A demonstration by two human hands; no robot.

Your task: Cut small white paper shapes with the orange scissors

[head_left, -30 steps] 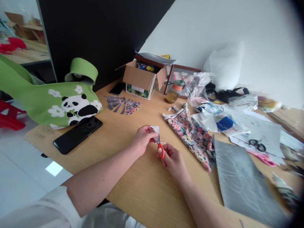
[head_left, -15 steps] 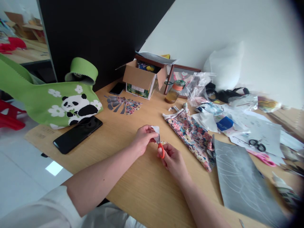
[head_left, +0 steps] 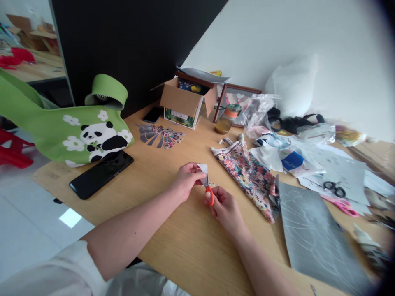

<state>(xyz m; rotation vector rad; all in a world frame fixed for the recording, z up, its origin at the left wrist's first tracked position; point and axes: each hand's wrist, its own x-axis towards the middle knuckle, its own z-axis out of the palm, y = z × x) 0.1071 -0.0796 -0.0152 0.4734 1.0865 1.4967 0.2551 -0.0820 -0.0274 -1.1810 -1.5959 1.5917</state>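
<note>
My left hand [head_left: 186,179] pinches a small pale scrap of fabric [head_left: 203,169] above the wooden table [head_left: 173,242]. My right hand [head_left: 225,207] is closed round small orange-handled scissors [head_left: 210,195], whose blades meet the scrap. Both hands are close together near the table's middle. A strip of flowered fabric [head_left: 249,176] lies just to the right of them.
A black phone [head_left: 101,173] and a green panda bag [head_left: 77,133] lie at left. An open cardboard box [head_left: 185,100], a jar [head_left: 227,118], cut petal shapes [head_left: 160,135], a grey sheet [head_left: 314,238], papers, black scissors [head_left: 335,188] and pink scissors [head_left: 342,205] crowd the back and right.
</note>
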